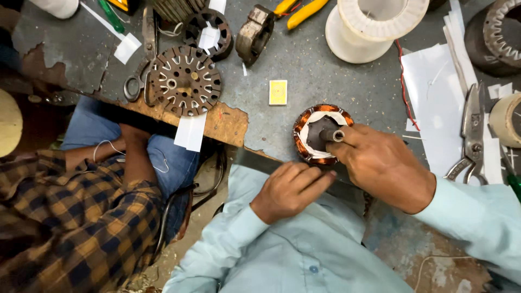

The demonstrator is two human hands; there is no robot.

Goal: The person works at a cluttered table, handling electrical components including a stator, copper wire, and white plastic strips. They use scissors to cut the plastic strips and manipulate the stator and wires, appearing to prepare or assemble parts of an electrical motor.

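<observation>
Looking down, I see my right hand [388,165] gripping the round motor stator with shiny copper windings and white paper lining [322,134], fingers curled over its near rim beside the dark stub shaft with a pale metal tip [331,134] at its centre. It sits on the grey, scuffed tabletop [325,76], just inside the near edge. My left hand [290,187] is clenched, its fingertips pinched together at the stator's lower rim; what they pinch I cannot tell. A dark flat metal strip [260,161] runs along the edge just under both hands.

The tabletop's grey coating is chipped, baring brown wood at the jagged left edge [228,122]. There a rusty slotted steel disc with radial teeth [185,81] lies flat, half over a pair of steel scissors [138,76]. A small yellow rectangular box [278,92] lies alone in the open patch between disc and stator. Behind stands a white plastic spool [374,24]; to the right lie white paper sheets [439,103] and steel tin snips [472,135], close to my right wrist. Another person in a checked brown shirt [70,222] sits at left, well apart from my hands.
</observation>
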